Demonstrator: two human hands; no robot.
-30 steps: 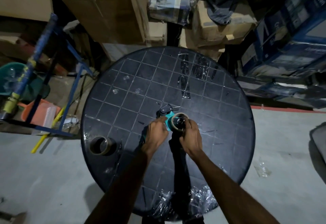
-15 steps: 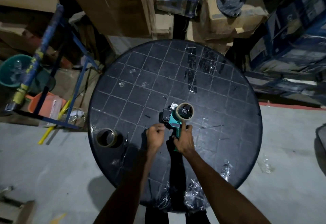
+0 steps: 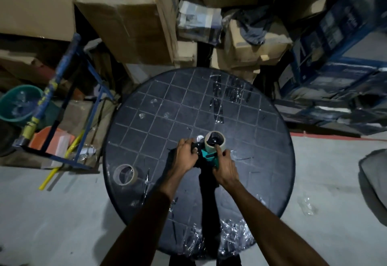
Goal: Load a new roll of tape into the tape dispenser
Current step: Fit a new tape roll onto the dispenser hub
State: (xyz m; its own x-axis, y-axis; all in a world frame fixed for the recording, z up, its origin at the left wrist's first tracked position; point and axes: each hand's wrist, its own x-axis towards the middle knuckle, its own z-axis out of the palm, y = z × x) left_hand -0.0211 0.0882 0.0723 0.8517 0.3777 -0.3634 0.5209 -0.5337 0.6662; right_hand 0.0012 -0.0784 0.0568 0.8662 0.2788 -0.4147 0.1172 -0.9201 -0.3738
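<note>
Dark round tabletop, boxes behind. Both hands' fingers curl round dispenser: left hand at front, right hand on handle, forefinger touching mounted roll.

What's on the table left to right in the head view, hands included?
Spare tape roll → left hand gripping the dispenser's black front → mounted roll → right hand holding the handle, forefinger on that roll.
</note>
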